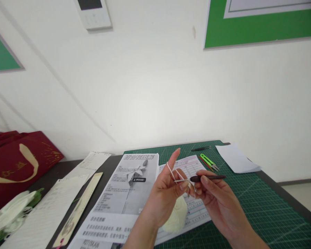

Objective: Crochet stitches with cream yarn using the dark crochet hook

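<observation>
Above the green gridded cutting mat (272, 211) on the dark tabletop (100, 190), I am watching through the head camera as two bare hands are working close together. The left hand (164, 190) is holding its index finger (174, 158) upright with a thin white strand of yarn (170, 169) looping around it, while its thumb and another finger are pinching a small white yarn piece (191, 186). The right hand (220, 199) is gripping a slim hook with a dark brown handle (195, 178) between thumb and fingers, its thin shaft pointing left across the yarn between the hands; I am not managing to tell how the loops are sitting on it. Below the left hand, a pale cream ball of yarn (176, 216) is resting on a white printed form with ruled rows (197, 207), partly hiding behind the wrist. Left of it, a grey-and-white printed sheet with a flower picture (114, 193) is lying flat. Beyond the hands, bright green thread snips with metal blades (207, 161) are lying on the mat, and plain white paper (237, 159) is straddling the mat's right edge.
</observation>
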Motion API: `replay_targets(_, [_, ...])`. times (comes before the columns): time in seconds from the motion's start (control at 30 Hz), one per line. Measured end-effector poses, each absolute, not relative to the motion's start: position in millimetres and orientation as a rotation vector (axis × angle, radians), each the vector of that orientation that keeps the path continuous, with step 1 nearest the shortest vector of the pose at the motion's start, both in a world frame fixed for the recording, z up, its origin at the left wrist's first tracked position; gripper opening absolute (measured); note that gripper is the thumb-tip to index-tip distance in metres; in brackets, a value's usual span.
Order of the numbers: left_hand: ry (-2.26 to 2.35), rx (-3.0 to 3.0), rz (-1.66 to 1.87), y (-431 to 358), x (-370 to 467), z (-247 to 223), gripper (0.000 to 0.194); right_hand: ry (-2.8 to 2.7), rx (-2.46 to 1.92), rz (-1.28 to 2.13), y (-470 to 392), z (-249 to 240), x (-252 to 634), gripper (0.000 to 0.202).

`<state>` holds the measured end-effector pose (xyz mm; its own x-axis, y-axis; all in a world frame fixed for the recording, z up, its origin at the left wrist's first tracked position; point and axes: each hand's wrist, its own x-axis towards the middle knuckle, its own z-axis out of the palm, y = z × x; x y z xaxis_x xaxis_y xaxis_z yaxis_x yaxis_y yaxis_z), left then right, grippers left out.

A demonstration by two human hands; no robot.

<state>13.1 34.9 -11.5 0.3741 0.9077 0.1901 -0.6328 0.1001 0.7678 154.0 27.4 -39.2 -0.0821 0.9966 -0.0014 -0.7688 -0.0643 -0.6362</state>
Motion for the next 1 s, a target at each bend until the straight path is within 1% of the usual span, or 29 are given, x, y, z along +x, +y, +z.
replay_targets(0.33, [0.368, 0.962, 1.201, 35.8, 14.0, -16.1, 0.064, -0.526, -0.495, 1.641, 27.0, -37.2, 154.2, 0.016])
replay_targets(0.6, [0.378, 0.998, 1.199, 37.2, 12.7, -19.3, 0.07, -0.5, -0.484, 1.643, 25.4, -37.4, 155.0, 0.017])
replay_targets(0.87, [0.439, 0.99, 1.185, 36.3, 10.8, -16.0, 0.07, -0.453, -0.467, 1.689, 23.2, -37.0, 153.2, 0.016])
replay_targets(1.0, [0.471, 0.985, 1.174, 37.0, 8.4, -12.7, 0.074, -0.42, -0.466, 1.739, 23.7, -36.0, 152.6, 0.016])
